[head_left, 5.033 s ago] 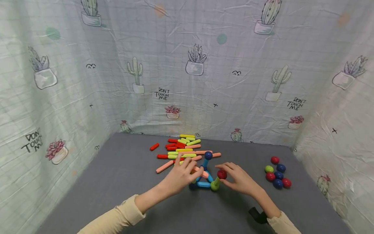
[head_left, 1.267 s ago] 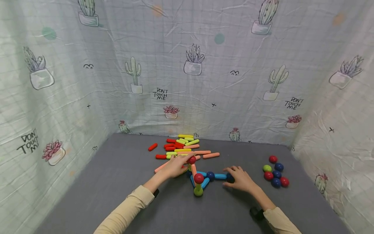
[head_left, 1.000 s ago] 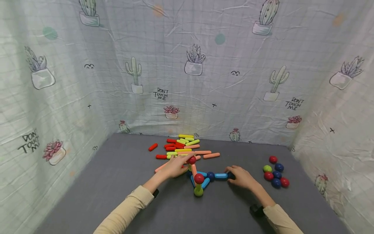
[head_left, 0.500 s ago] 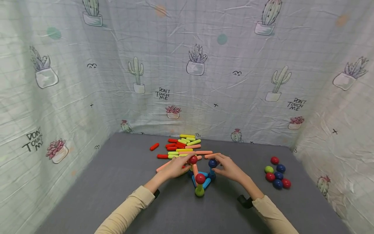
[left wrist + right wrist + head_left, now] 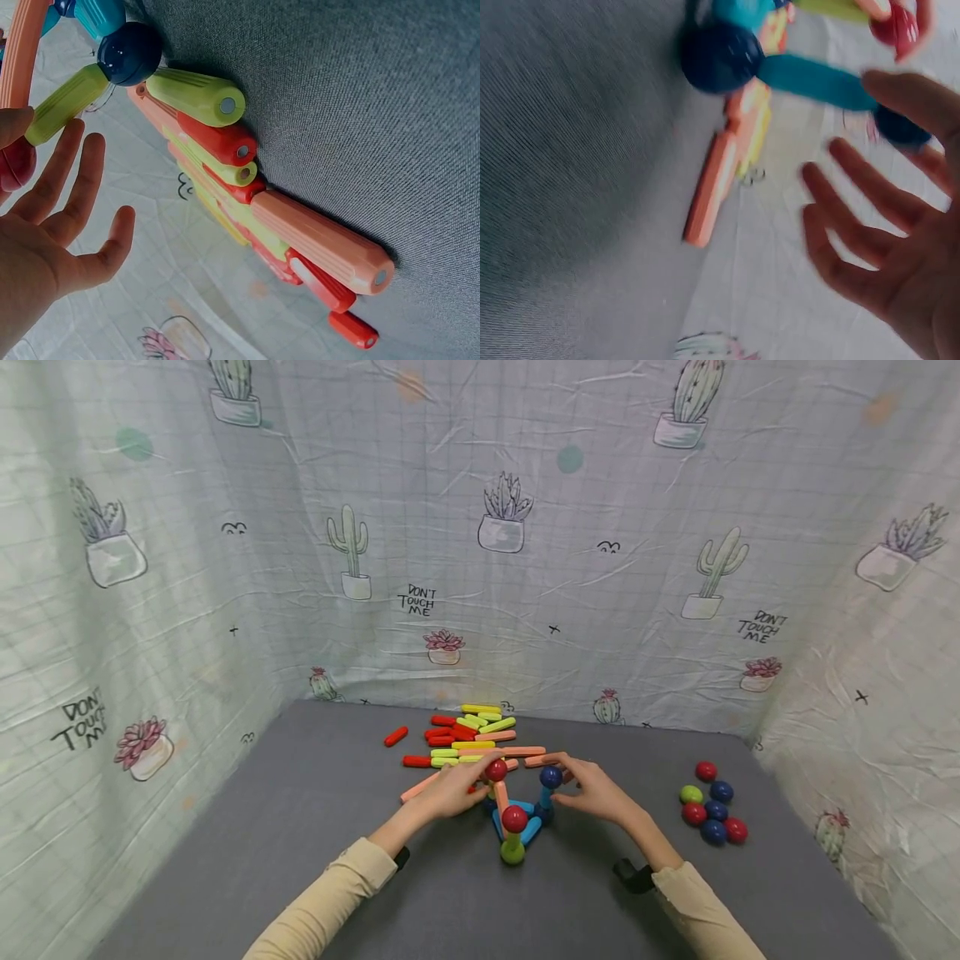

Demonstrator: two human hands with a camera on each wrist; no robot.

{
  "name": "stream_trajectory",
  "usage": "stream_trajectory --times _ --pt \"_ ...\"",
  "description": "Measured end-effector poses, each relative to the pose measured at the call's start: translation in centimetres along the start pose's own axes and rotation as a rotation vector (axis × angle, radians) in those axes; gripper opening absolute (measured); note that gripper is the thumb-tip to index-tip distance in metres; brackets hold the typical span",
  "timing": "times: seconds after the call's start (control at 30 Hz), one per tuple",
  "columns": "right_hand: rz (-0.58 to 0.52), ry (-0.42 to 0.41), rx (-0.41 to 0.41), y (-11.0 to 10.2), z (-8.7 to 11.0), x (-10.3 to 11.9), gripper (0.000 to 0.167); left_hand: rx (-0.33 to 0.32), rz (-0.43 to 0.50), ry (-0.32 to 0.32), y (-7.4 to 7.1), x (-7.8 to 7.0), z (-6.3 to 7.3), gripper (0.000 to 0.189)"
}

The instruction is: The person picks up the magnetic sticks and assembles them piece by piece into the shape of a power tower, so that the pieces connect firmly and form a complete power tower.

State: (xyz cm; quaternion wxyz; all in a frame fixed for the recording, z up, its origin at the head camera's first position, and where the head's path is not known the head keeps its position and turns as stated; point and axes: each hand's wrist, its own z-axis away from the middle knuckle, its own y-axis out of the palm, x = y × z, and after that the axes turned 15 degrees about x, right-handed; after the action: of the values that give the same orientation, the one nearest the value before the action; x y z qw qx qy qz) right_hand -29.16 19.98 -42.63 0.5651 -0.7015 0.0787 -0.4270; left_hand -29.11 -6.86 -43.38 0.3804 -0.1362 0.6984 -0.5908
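A magnetic rod-and-ball frame stands mid-table on a triangle of blue rods [image 5: 531, 832]. At its front, a green ball [image 5: 513, 852] bears a short green rod and a red ball [image 5: 514, 819]. My left hand [image 5: 448, 792] pinches the left red ball [image 5: 496, 770], which tops a green rod [image 5: 69, 103]; a salmon rod [image 5: 502, 797] links the two red balls. My right hand [image 5: 602, 792] holds a dark blue ball [image 5: 551, 777] between thumb and forefinger, atop an upright blue rod [image 5: 814, 80] on a blue corner ball [image 5: 721, 58]. The other fingers of both hands are spread.
Loose red, yellow, green and salmon rods [image 5: 474, 746] lie behind the frame. At the right is a cluster of red, blue and green balls [image 5: 716, 811]. A patterned curtain [image 5: 525, 610] encloses the grey table [image 5: 322, 827].
The right hand has raised the blue rod and its ball from lying flat to standing upright, then shifted only slightly. Over the last second the left hand has stayed on its red ball.
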Motion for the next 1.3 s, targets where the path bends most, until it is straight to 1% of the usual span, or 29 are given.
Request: stream_trajectory --times 0.1,0.17,0.2,0.3,0.37,0.43,0.5,0.63,0.7,0.73,0.83,0.9,0.97,1.07,1.17,1.23,1.3 --pt "-0.050 0.060 0.058 -0.5 -0.1 -1.4 0.058 0.000 -0.015 -0.020 0.0 -0.1 0.0 0.063" --pt "-0.028 0.098 0.054 -0.6 -0.6 -2.7 0.053 -0.004 -0.014 -0.023 -0.1 -0.1 0.0 0.063" --pt "0.001 0.121 0.041 -0.5 -0.9 -3.3 0.049 -0.004 -0.017 -0.033 -0.1 -0.2 0.0 0.064" --pt "0.159 0.183 -0.005 0.2 -2.5 -5.2 0.035 -0.004 -0.010 -0.048 -0.1 -0.3 0.3 0.063" --pt "0.267 0.208 -0.020 0.8 -3.6 -6.0 0.031 -0.009 -0.008 -0.068 -0.1 -0.5 0.5 0.062" --pt "0.360 0.222 -0.025 1.3 -4.6 -6.5 0.028 -0.028 -0.008 -0.075 -0.1 -0.6 0.7 0.061" --pt "0.422 0.232 -0.025 1.6 -5.3 -6.7 0.026 -0.061 -0.025 -0.075 -0.2 -0.8 0.8 0.060" --pt "0.541 0.260 0.007 1.9 -5.7 -6.4 0.025 -0.163 -0.090 -0.053 -0.6 -1.4 1.1 0.060" --pt "0.580 0.271 0.022 1.9 -5.5 -6.1 0.025 -0.209 -0.117 -0.043 -0.8 -1.8 1.3 0.058" --pt "0.600 0.274 0.018 1.9 -5.3 -6.1 0.024 -0.232 -0.124 -0.036 -0.8 -2.0 1.4 0.057" --pt "0.631 0.276 -0.022 1.7 -4.3 -6.2 0.020 -0.300 -0.167 0.002 -0.9 -2.8 1.8 0.051" --pt "0.654 0.261 -0.083 1.3 -3.4 -6.2 0.019 -0.333 -0.196 0.043 -0.8 -3.4 2.1 0.044" --pt "0.677 0.237 -0.147 0.7 -2.4 -5.8 0.021 -0.334 -0.237 0.075 -0.6 -4.1 2.5 0.037" --pt "0.717 0.178 -0.270 -0.6 -0.9 -4.5 0.025 -0.284 -0.279 0.116 -0.4 -4.8 3.1 0.033" --pt "0.737 0.089 -0.385 -1.7 0.3 -2.4 0.030 -0.236 -0.329 0.148 -0.2 -5.3 3.4 0.036" --pt "0.723 0.007 -0.444 -2.2 1.0 -0.8 0.031 -0.226 -0.350 0.166 0.0 -5.4 3.4 0.038" --pt "0.694 -0.091 -0.483 -2.2 1.7 0.8 0.025 -0.230 -0.358 0.186 0.2 -5.4 3.3 0.035"
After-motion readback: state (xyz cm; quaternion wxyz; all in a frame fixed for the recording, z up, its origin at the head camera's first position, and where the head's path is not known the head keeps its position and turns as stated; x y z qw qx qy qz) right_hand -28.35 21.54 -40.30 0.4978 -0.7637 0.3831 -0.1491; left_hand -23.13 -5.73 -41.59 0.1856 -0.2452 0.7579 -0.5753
